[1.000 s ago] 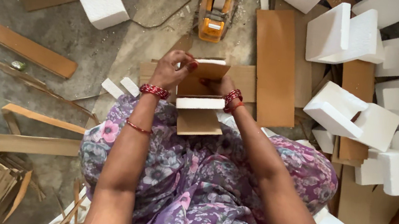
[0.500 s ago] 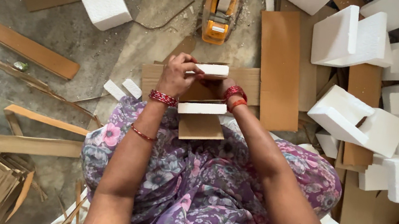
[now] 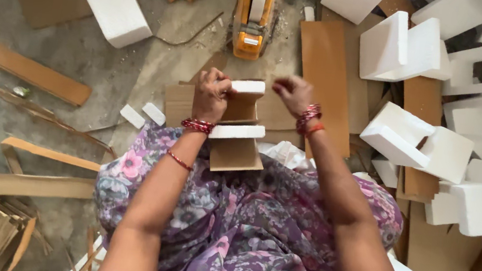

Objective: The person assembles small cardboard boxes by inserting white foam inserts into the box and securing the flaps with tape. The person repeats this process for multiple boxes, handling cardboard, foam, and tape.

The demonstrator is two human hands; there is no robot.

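Note:
My left hand point(image 3: 211, 94) grips a folded brown cardboard piece point(image 3: 235, 153) that has two white foam strips across it, the upper foam strip point(image 3: 248, 87) by my fingers and the lower foam strip point(image 3: 237, 131) near my wrist. The piece is held over my lap, above a flat cardboard sheet point(image 3: 177, 101) on the floor. My right hand point(image 3: 293, 93) hovers just right of the upper strip, a small gap apart from it. Its fingers are curled shut, and nothing I can make out is in them.
An orange tape dispenser point(image 3: 253, 17) lies on the floor straight ahead. A white foam block point(image 3: 116, 9) sits at the upper left. Several foam blocks point(image 3: 399, 136) and cardboard strips point(image 3: 327, 79) crowd the right. Wooden slats point(image 3: 25, 67) and cardboard scraps lie left.
My right hand has come off the cardboard-and-foam piece and moved right. My left hand keeps its hold and has lifted the piece slightly away from me.

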